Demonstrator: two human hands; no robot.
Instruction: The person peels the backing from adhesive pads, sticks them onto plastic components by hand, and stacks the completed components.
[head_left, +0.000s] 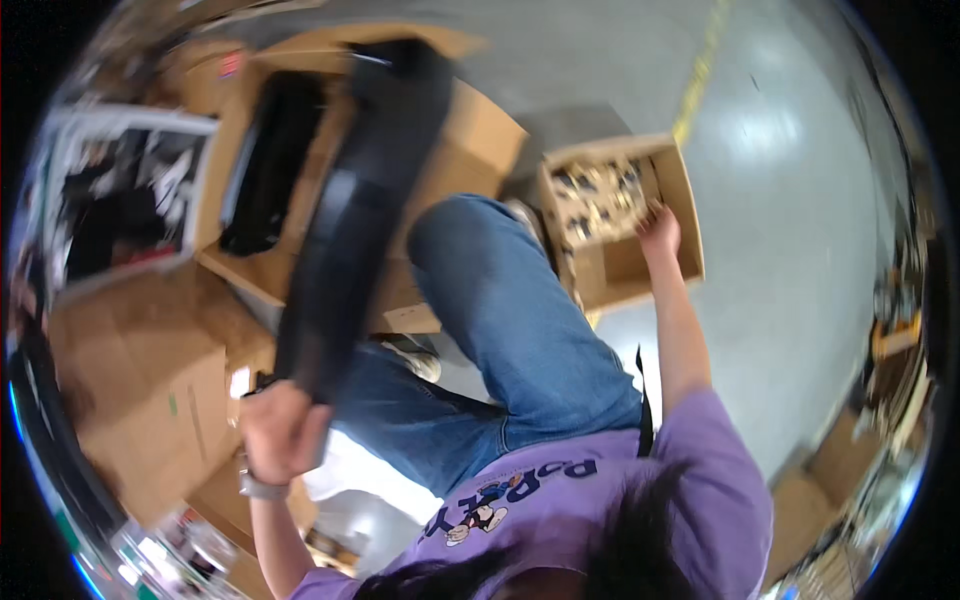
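My left hand (283, 432) is closed round the lower end of a long, glossy black plastic part (360, 210). The part stretches up and away across an open cardboard box and is smeared by motion. Another black part (272, 165) of similar look lies inside that box. On the other side, my right hand (658, 232) reaches into a smaller cardboard box (610, 297). Its fingers are curled at the edge of a layer of small black and gold-coloured pieces (598, 198); what they pinch, if anything, is too small to make out.
The large open cardboard box (487, 130) stands ahead of my knees. A white-rimmed bin (130, 270) with dark and white items sits at the far left, above a closed carton (140, 380). Grey floor with a yellow line (703, 70) runs along the right. Shelving and cartons (840, 450) line the right rim.
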